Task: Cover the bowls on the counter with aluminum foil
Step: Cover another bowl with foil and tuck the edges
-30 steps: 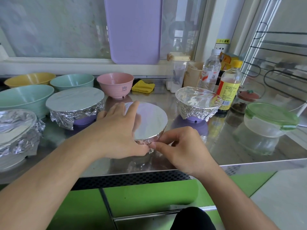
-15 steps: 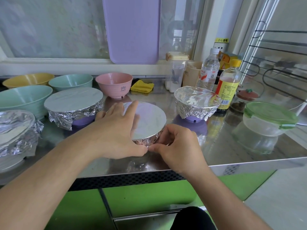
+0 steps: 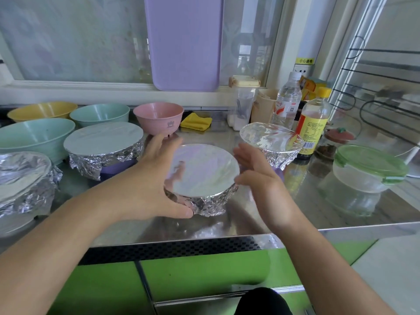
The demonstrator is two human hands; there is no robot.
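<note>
At the near edge of the shiny steel worktop (image 3: 295, 214), a small round bowl wrapped in crumpled aluminium foil (image 3: 202, 176) sits between the person's 2 hands, its foil top stretched flat and the edges folded down around the rim. The left hand (image 3: 150, 189) cups the bowl's left side, fingers (image 3: 159, 144) straight and spread along the far rim while the thumb presses against the crinkled foil at the near side. The right hand (image 3: 259, 171) stands on edge just beside the bowl's right rim, fingers extended and close together, holding nothing; whether the palm touches the foil cannot be told.

To the far left, a large foil-covered bowl (image 3: 25, 180) stands at the frame's edge. Behind it and to the right is a wide foil-covered purple bowl (image 3: 104, 148). To the right of the hands, slightly farther, a foil-covered bowl with a shiny wrinkled top (image 3: 270, 142) sits near a clear container with a green clip lid (image 3: 368, 169).

Farther back stand 4 uncovered bowls: a large mint-green bowl (image 3: 34, 137), a yellow bowl (image 3: 43, 110), a smaller teal bowl (image 3: 100, 113) and a pink bowl (image 3: 159, 117). A folded yellow cloth (image 3: 196, 122), a clear water bottle (image 3: 287, 102) and a yellow-labelled bottle (image 3: 313, 123) stand at the far right, and a lilac cutting board (image 3: 184, 42) leans against the window.
</note>
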